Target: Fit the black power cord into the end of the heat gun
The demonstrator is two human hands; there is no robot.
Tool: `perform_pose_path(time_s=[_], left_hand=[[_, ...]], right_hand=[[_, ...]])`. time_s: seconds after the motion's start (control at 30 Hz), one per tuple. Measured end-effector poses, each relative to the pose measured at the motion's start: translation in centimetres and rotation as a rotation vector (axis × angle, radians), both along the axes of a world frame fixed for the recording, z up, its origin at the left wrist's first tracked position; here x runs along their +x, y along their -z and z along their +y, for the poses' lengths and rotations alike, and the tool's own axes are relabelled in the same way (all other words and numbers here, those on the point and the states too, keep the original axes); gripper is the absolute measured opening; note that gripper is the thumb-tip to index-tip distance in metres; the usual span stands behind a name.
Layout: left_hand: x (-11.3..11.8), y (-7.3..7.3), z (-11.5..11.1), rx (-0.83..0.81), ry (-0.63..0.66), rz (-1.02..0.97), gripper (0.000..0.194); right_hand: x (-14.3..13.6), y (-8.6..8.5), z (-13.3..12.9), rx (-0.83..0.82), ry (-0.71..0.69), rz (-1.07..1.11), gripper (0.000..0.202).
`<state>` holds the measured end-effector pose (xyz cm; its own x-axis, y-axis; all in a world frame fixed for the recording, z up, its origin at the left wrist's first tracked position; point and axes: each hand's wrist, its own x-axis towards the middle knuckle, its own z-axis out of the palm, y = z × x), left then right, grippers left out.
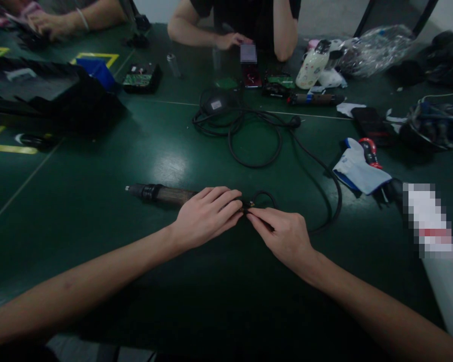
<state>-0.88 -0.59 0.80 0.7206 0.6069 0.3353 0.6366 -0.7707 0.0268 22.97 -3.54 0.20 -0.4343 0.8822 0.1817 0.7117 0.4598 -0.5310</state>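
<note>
An electric screwdriver (169,195) with a dark, worn barrel lies on the green table, its bit tip pointing left. My left hand (207,213) is closed over its rear half, fingers together along the body and hiding much of it. At the tail end, my right hand (283,231) has thumb and forefinger pinched together. What sits in that pinch is too small and covered to make out. A thin black cord (266,193) curves up just behind the right fingertips.
A coiled black cable (254,163) with an adapter (221,103) lies beyond my hands. Gloves (362,168) are at right, a large black housing (41,95) at left. Circuit boards (139,76), a bottle (312,65) and another screwdriver (317,98) lie farther back. Two other people sit across.
</note>
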Motion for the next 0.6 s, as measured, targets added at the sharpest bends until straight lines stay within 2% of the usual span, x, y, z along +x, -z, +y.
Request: perform_pose_path(time_s=[0.6], left_hand=[[0.0, 0.21, 0.07, 0.008, 0.02, -0.005, 0.022]], right_hand=[[-0.05, -0.1, 0.03, -0.006, 0.004, -0.007, 0.024]])
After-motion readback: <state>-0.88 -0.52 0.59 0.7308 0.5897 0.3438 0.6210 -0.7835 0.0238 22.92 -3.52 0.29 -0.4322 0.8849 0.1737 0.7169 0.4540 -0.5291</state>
